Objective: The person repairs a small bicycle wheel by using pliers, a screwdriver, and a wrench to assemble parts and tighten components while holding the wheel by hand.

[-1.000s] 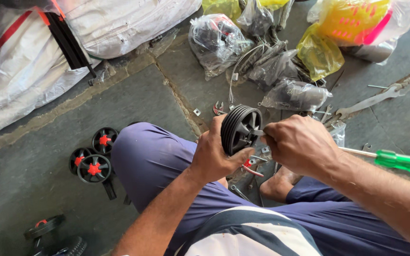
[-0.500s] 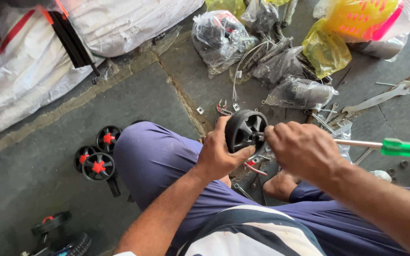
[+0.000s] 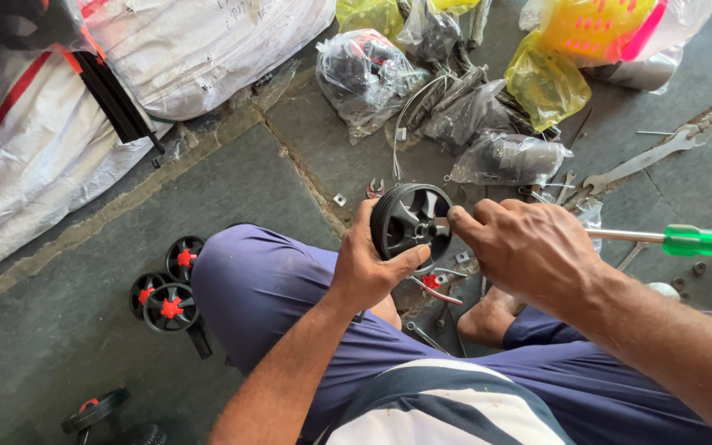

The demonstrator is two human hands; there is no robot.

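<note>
Black wheel, now raised and turned hub-up, gripped by left hand; right hand pinches its axle, clutching a screwdriver.

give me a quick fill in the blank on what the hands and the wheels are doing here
1. The left hand grips a black ____.
2. The screwdriver under the right hand has a ____ handle.
3. The wheels on the floor by the knee have ____ hubs.
4. A long wrench lies on the ____.

Missing words: wheel; green; red; floor
</note>
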